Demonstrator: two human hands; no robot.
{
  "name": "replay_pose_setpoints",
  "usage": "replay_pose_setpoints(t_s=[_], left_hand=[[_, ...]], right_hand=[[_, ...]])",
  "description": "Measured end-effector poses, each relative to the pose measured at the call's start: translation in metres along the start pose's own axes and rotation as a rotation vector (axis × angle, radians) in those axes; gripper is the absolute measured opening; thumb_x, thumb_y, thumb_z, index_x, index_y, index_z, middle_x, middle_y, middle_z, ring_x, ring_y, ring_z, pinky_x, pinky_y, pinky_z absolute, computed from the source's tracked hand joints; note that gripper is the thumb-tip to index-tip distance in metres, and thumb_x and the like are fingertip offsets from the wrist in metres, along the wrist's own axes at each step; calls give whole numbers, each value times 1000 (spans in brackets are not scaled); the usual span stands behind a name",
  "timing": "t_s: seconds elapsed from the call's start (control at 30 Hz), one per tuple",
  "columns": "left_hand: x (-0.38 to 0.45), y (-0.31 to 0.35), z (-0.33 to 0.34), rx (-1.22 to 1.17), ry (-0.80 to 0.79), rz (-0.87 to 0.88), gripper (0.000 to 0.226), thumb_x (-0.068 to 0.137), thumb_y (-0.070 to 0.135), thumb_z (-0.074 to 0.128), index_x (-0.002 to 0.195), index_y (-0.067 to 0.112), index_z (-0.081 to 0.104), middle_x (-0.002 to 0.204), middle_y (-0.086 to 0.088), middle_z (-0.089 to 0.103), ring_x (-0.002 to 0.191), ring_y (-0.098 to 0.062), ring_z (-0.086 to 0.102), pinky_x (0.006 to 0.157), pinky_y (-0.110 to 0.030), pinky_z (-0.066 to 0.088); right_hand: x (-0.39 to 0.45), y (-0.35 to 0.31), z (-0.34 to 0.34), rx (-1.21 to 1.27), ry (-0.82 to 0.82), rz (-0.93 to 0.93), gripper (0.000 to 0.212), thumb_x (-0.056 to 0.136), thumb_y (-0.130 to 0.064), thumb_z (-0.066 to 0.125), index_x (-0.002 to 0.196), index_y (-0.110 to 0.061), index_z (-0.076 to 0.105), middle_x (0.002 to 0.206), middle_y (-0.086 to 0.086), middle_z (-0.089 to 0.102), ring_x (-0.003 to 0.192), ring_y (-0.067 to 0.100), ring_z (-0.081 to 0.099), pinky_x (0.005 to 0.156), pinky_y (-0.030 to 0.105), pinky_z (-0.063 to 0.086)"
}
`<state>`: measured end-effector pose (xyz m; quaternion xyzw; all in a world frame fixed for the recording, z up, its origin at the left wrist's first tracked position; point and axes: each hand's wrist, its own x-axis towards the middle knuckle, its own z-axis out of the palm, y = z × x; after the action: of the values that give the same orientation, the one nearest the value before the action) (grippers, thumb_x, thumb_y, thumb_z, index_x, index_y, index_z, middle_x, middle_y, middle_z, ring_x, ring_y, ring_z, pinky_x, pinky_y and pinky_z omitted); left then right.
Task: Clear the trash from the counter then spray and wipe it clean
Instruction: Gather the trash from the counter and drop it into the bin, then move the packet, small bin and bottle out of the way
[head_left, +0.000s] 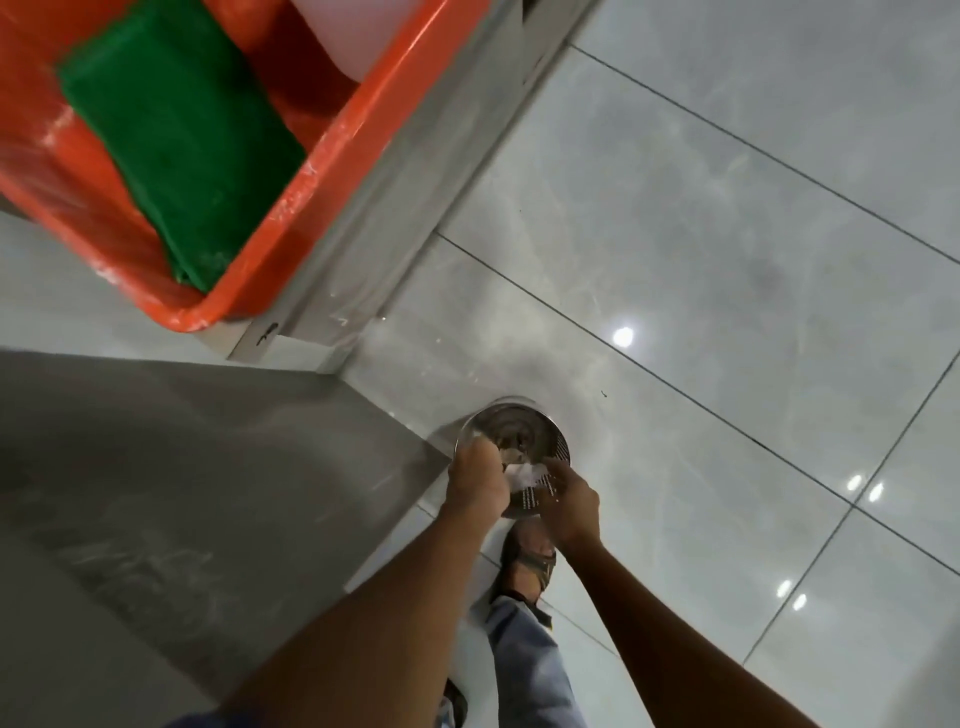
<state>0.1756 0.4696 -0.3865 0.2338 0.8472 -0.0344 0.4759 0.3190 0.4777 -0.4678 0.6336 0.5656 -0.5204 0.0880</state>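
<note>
A round perforated steel bin (511, 423) stands on the floor just past the corner of the steel counter (171, 467). Both hands reach down over its rim. My left hand (475, 480) and my right hand (571, 501) are closed together on crumpled white trash (524, 475) at the bin's mouth. Brownish scraps lie inside the bin. The counter surface at lower left shows faint white smears.
An orange plastic tub (322, 171) holding a green scouring pad (176, 140) sits on a ledge at upper left, overhanging its edge. Glossy grey floor tiles (727, 260) spread to the right. My sandalled foot (530, 561) stands right behind the bin.
</note>
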Motion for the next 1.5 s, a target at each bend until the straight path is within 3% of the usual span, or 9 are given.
replay_pose_setpoints(t_s=[0.1, 0.2, 0.4, 0.63, 0.87, 0.97, 1.1, 1.3, 1.5], left_hand=[[-7, -1, -5, 10, -37, -10, 34, 102, -4, 57, 134, 0, 67, 149, -22, 59, 140, -39, 58, 121, -45, 50], [-26, 0, -18, -5, -53, -2, 29, 102, 5, 59, 129, 4, 69, 146, -19, 62, 135, -39, 62, 116, -48, 53], [-102, -1, -65, 16, 75, 39, 37, 106, 31, 62, 138, 14, 65, 144, -12, 68, 135, -35, 65, 107, -44, 55], [-200, -21, -139, -163, 277, 241, 54, 110, 42, 53, 157, 15, 53, 156, -11, 62, 146, -28, 56, 122, -38, 46], [-273, -67, -196, -324, 484, 333, 59, 109, 53, 51, 162, 26, 48, 166, 1, 54, 153, -19, 52, 127, -32, 39], [-305, -117, -211, -383, 601, 284, 60, 109, 56, 48, 161, 27, 49, 164, 2, 57, 149, -19, 56, 127, -33, 41], [-335, -195, -217, -439, 713, 210, 62, 108, 59, 48, 163, 31, 44, 170, 5, 49, 155, -16, 50, 131, -34, 38], [-369, -330, -221, -440, 884, 57, 72, 106, 50, 59, 169, 24, 35, 181, 0, 26, 170, -21, 24, 138, -35, 16], [-381, -430, -225, -436, 897, -59, 79, 105, 51, 56, 171, 18, 28, 183, -10, 16, 170, -36, 19, 140, -51, 18]], right_hand=[[-8, -3, -6, -40, -14, -17, 40, 104, 1, 64, 140, -13, 72, 130, 10, 79, 121, 32, 74, 77, -2, 41], [-26, -18, -18, -75, -30, -57, 42, 104, -9, 68, 146, -14, 69, 132, 11, 79, 123, 32, 72, 93, 25, 50], [-93, -74, -60, -132, -34, -170, 50, 104, -20, 73, 151, -10, 63, 142, 13, 74, 132, 34, 69, 107, 39, 54], [-193, -146, -102, -164, 15, -425, 54, 103, -29, 77, 153, -30, 55, 142, -1, 70, 126, 30, 70, 94, 28, 51], [-262, -209, -103, -201, 37, -581, 76, 101, -36, 76, 167, -18, 43, 165, 7, 53, 150, 29, 52, 117, 36, 44], [-301, -233, -72, -216, 32, -674, 77, 99, -40, 78, 165, -16, 46, 168, 11, 50, 156, 33, 46, 126, 52, 43], [-352, -250, -26, -274, -35, -741, 93, 93, -85, 54, 169, -33, 36, 176, -1, 39, 162, 26, 38, 129, 55, 39], [-417, -240, 45, -480, -131, -973, 82, 103, -62, 65, 171, -38, 24, 179, -1, 34, 166, 24, 30, 136, 47, 25], [-467, -215, 89, -641, -110, -958, 109, 88, -97, 38, 173, -31, 27, 181, 2, 26, 168, 29, 24, 136, 48, 24]])
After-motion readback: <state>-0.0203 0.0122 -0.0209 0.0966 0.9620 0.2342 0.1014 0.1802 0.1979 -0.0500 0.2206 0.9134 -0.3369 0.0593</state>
